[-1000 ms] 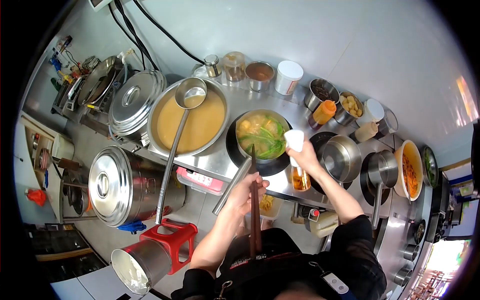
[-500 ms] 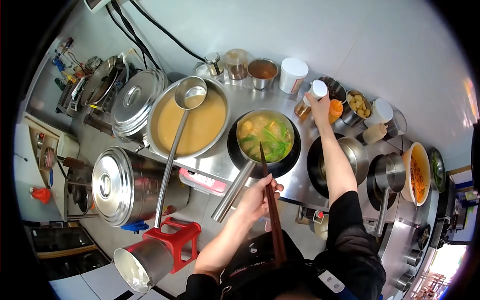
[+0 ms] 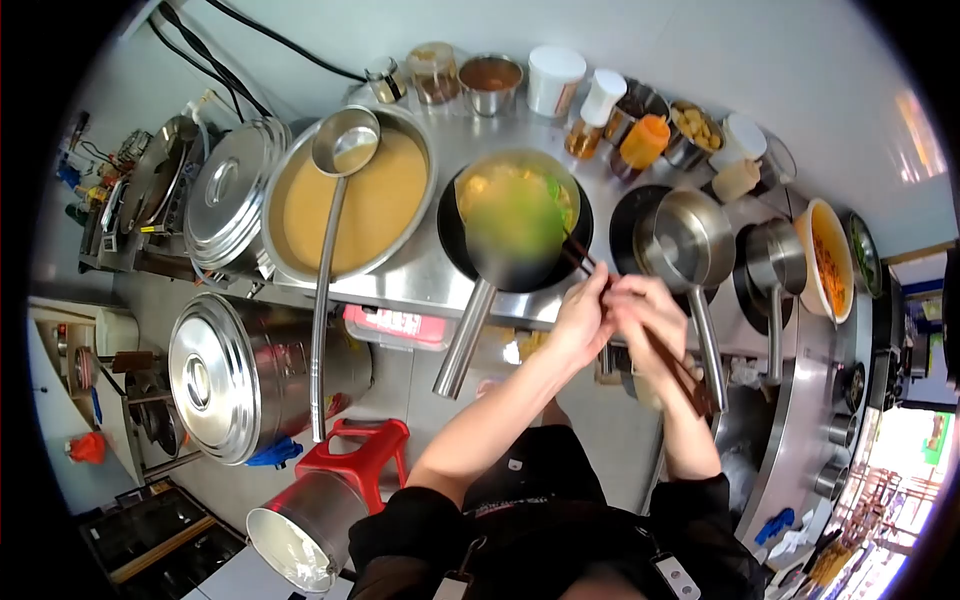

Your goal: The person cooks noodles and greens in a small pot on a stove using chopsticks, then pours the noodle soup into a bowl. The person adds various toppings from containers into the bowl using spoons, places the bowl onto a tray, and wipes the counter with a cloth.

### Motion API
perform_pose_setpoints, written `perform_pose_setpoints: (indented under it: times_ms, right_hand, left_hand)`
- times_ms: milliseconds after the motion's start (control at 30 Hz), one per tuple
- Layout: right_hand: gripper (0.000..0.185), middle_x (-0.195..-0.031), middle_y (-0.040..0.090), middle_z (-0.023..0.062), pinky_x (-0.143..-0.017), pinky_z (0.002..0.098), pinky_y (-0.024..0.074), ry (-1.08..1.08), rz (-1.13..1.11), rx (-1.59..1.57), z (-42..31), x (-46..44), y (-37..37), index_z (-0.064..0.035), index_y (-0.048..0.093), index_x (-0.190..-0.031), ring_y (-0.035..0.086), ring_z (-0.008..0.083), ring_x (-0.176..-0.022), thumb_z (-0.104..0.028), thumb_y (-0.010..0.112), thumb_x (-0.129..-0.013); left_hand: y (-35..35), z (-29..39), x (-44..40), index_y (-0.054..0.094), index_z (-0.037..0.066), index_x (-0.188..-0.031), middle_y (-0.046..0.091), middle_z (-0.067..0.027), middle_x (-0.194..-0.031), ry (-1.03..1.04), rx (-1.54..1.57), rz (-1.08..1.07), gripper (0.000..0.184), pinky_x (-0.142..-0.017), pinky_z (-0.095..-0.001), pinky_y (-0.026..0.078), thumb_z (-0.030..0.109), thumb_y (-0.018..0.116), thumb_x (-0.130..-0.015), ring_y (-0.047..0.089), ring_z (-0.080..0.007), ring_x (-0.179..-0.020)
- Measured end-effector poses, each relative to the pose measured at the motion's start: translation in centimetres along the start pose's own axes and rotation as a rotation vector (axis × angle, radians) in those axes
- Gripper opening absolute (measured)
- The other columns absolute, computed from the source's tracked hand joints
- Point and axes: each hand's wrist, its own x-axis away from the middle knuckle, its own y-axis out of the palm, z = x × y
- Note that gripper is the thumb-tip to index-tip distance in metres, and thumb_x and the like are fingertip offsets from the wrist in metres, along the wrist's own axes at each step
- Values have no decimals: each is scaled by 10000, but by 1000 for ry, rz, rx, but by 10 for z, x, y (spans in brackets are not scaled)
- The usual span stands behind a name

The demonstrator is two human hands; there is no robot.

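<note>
A pair of dark wooden chopsticks [image 3: 578, 252] slants from the edge of the cooking pan [image 3: 570, 185] down past my two hands. My left hand [image 3: 580, 318] closes around their middle. My right hand [image 3: 652, 318] meets it from the right, its curled fingers also about the chopsticks, somewhat smeared. Yellow broth and green leaves [image 3: 530, 210] fill the pan, partly blurred; its steel handle [image 3: 465, 340] points toward me and is untouched. A white-topped seasoning bottle [image 3: 600, 100] stands behind, away from both hands.
Left of the pan is a wide pot of pale broth [image 3: 430, 165], crossed by a long ladle [image 3: 330, 240]. Two steel saucepans [image 3: 690, 240] [image 3: 778, 255] sit to the right. An orange-topped squeeze bottle [image 3: 642, 145] is behind; a red stool [image 3: 375, 450] stands below.
My right hand has let go of the white-topped bottle, now on the counter, and come down to the chopsticks. My left hand has moved right and up with them.
</note>
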Motion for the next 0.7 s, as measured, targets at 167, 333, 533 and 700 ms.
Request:
perform_pose_setpoints:
  times_ms: [167, 333, 533, 700]
  right_hand:
    - [226, -953, 680, 157, -810, 311, 498, 24, -47, 92, 12, -28, -42, 50, 683, -946, 646, 241, -886, -22, 725, -736]
    - [174, -835, 701, 85, -701, 255, 490, 291, -93, -62, 1, -58, -42, 4, 713, -942, 615, 120, -745, -87, 722, -795]
    - [157, -953, 707, 90, -821, 252, 488, 149, 106, -95, -27, -41, -52, 5, 711, -961, 639, 140, -878, -76, 670, -834]
    - [352, -1138, 622, 155, -938, 365, 495, 247, 107, -341, 2, 16, -49, 51, 628, -1094, 624, 245, -1012, -265, 537, -969]
  left_hand:
    - [-67, -39, 39, 577, 17, -1046, 626, -36, -844, -89, -447, -66, 424, -544, -236, 439, 426, 496, -972, 542, -98, -618]
    - [-281, -104, 68, 628, 54, -950, 649, -31, -802, -390, -809, 323, 268, -548, -228, 475, 317, 579, -932, 576, -95, -632]
    - [-377, -101, 88, 604, 28, -919, 643, -66, -761, -205, -638, 748, 206, -501, -274, 495, 231, 568, -922, 599, -140, -601]
    - [-453, -129, 35, 563, 12, -1019, 647, -87, -822, -125, -624, 789, 224, -520, -297, 518, 215, 548, -925, 611, -154, -632]
